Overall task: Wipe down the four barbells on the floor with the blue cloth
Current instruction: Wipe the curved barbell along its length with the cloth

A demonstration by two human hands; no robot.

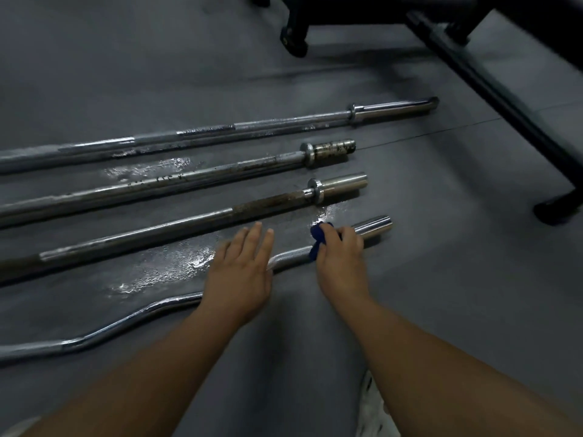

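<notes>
Four barbells lie side by side on the grey floor. Nearest me is a curved chrome bar [132, 318]; its right sleeve ends at the right. My right hand [342, 257] grips the blue cloth [318, 239] around this bar, just left of the sleeve. My left hand [243, 269] presses flat on the same bar with straight fingers, a little to the left. Beyond lie a rusty-patched straight bar [195, 220], a spotted bar [220, 173] and the long far bar [252, 127].
Wet patches [176, 266] shine on the floor between the bars. A black bench frame [492, 89] with feet stands at the back right. A patterned fabric [372, 408] shows at the bottom edge by my right arm.
</notes>
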